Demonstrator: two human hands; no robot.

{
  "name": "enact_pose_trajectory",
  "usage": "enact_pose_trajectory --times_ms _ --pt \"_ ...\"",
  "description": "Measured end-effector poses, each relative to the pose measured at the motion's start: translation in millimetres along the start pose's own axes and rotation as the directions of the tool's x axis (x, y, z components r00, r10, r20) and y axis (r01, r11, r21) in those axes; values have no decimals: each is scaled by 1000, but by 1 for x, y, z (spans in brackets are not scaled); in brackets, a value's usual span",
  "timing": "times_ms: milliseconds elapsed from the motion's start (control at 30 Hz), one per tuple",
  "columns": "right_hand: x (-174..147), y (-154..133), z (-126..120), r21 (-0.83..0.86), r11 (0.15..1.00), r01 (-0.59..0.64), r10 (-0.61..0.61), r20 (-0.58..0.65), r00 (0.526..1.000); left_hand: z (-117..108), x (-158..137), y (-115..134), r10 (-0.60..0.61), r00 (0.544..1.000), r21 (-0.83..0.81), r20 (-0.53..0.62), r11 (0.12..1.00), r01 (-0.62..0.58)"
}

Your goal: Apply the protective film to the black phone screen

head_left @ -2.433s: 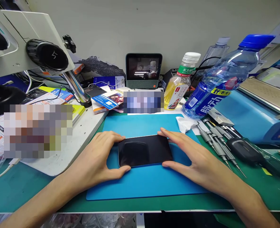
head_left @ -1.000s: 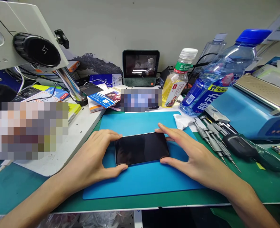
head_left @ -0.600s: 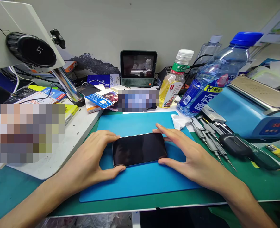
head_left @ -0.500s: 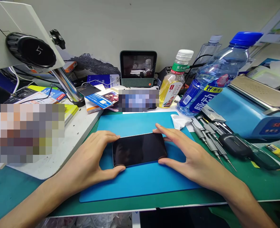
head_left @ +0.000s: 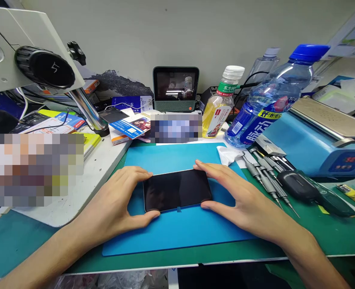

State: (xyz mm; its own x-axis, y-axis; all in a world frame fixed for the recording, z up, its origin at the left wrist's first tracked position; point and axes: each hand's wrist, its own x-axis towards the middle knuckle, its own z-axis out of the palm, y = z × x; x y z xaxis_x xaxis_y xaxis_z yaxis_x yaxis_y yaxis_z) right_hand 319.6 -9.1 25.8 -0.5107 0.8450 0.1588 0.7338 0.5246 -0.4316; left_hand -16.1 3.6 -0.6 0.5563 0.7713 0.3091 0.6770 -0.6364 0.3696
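Note:
A smartphone (head_left: 177,190) with a dark screen lies sideways over the blue work mat (head_left: 141,241), its right end slightly higher in view. My left hand (head_left: 124,200) grips its left end, thumb on the near edge and fingers at the far corner. At the other end, my right hand (head_left: 234,192) holds it the same way, thumb near and fingers along the far edge. A small dark tab (head_left: 179,209) shows at the middle of the phone's near edge. Whether the phone rests flat on the mat or is slightly raised, I cannot tell.
Several screwdrivers (head_left: 266,176) and a black case (head_left: 297,185) lie right of the mat. Behind stand a blue-capped bottle (head_left: 273,96), a yellow drink bottle (head_left: 221,104) and a small display (head_left: 176,88). A blue heating unit (head_left: 324,140) is at right, a microscope stand (head_left: 88,108) at left.
Both hands keep their hold on the phone, which has barely moved. A small dark tab now shows at its near edge. The view has shifted slightly.

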Motion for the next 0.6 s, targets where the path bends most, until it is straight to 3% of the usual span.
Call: enact_pose_trajectory --times_ms 267,600 --pt "1 4 0 -29 997 71 -72 -22 997 0 1 0 -2 1000 8 7 1000 2" --pt "1 3 -1 -10 998 70 -70 -23 997 1 1 0 9 1000 10 -5 1000 -9"
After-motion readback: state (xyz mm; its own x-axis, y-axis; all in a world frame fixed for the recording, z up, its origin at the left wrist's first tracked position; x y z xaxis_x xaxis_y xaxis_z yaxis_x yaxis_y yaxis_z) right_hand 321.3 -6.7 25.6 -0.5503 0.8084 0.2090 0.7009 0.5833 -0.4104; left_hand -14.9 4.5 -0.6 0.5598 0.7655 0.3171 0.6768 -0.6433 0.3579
